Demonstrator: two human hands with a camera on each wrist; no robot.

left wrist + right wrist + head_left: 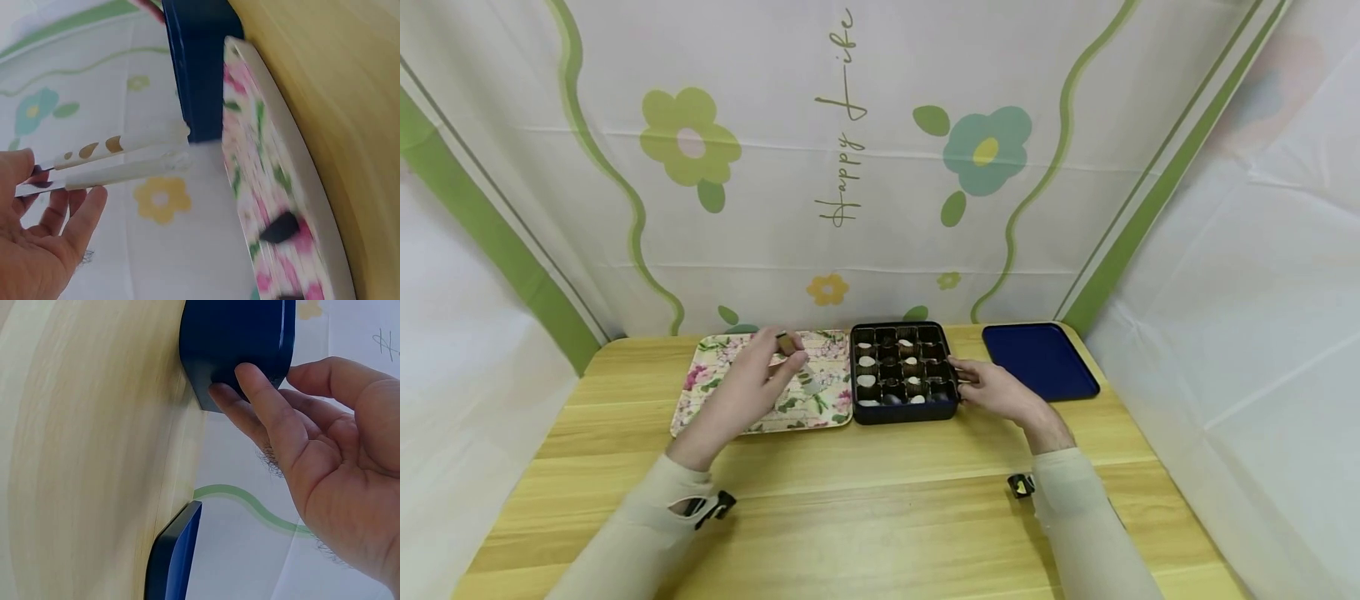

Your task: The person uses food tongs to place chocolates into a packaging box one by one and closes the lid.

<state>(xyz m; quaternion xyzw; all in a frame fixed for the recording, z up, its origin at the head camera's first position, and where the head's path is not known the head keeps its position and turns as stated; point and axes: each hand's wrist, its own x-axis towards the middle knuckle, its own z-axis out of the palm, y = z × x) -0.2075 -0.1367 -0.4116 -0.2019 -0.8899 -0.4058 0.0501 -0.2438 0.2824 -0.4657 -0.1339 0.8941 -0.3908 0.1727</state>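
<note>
My left hand (pixel 756 375) is above the floral tray (pixel 816 417) and pinches slim white tongs (pixel 115 146) with gold markings near the fingers. The two arms of the tongs stand slightly apart, with bare tips. A small dark piece (pixel 281 228) shows against the tray in the left wrist view. Beside the tray is a dark blue tin (pixel 904 413), divided into small compartments with white pebbles (pixel 866 381) and black pebbles (pixel 891 399) in columns. Against the tin's right side rest the fairly straight fingers of my right hand (pixel 1000 392), thumb by the rim.
A blue lid (pixel 1045 362) lies at the right on the wooden table (pixel 880 517). Close behind the tray, tin and lid hangs a flower-printed cloth (pixel 880 233). More white cloth stands along both sides. Each wrist wears a strapped black device.
</note>
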